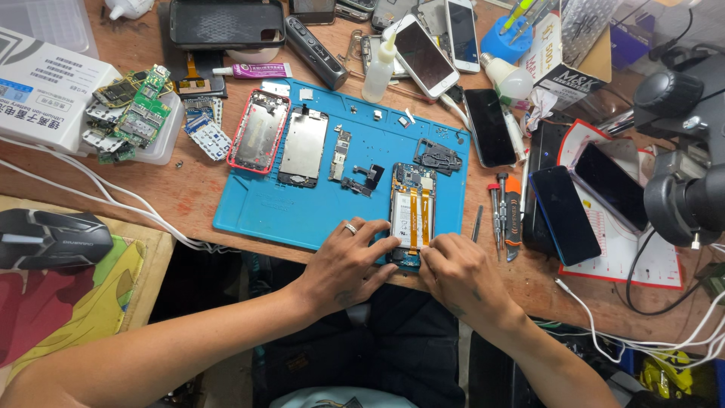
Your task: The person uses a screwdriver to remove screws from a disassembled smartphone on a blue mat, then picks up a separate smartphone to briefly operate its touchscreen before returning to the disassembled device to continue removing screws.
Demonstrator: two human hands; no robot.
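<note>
A: Nearest us, both forearms come in, and the left hand lies flat, fingers spread, fingertips pressing the near left edge of the opened phone.

B: And the right hand?

A: Curled, fingertips pinching at the phone's near right corner, just beside the orange ribbon cables. Neither hand lifts it; it lies on the blue work mat.

B: How does it handle?

A: Light, stiff, probably slippery, I'd say. Those ribbons look fragile, so hold the frame edges.

B: Beyond the fingers?

A: A red phone frame and metal plate, well apart.
</note>
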